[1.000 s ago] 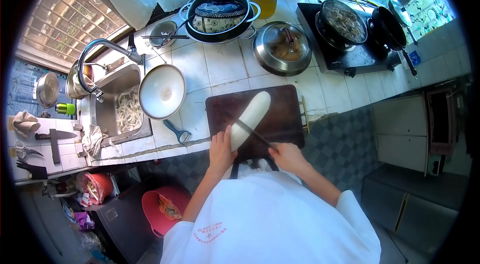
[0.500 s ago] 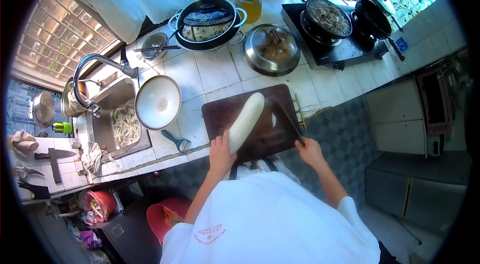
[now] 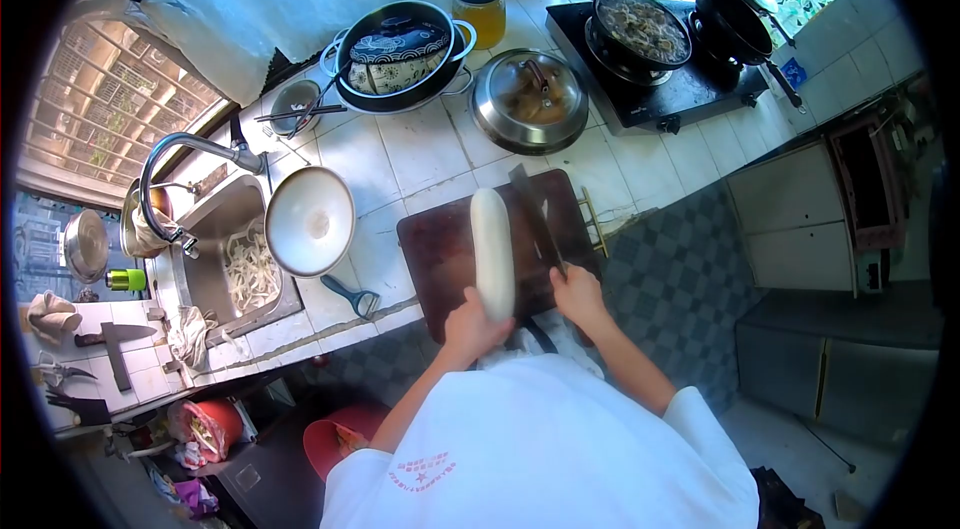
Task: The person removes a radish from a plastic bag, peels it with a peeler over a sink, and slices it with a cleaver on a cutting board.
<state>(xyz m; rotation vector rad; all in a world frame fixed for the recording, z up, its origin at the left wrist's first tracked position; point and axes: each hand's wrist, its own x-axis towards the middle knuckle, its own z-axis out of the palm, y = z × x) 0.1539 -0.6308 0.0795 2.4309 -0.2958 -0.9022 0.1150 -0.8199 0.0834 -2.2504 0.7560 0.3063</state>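
A peeled white radish (image 3: 491,244) points away from me over the dark brown cutting board (image 3: 435,254). My left hand (image 3: 477,329) is closed around its near end. On the right, my right hand (image 3: 577,295) grips the handle of a kitchen knife (image 3: 536,219). The blade slants up and left over the board, close beside the radish; I cannot tell whether the two touch. A small pale piece lies on the board behind the blade.
A blue peeler (image 3: 352,297) and a white bowl (image 3: 311,220) lie left of the board. Pale peelings fill part of the sink (image 3: 208,229). Behind stand a lidded pan (image 3: 530,101), a large pot (image 3: 400,54) and a gas stove (image 3: 640,109) holding a pan of food.
The radish has swung from slanting right to nearly upright in view. My right hand and the knife have moved left, closer to it. The whole view has shifted slightly.
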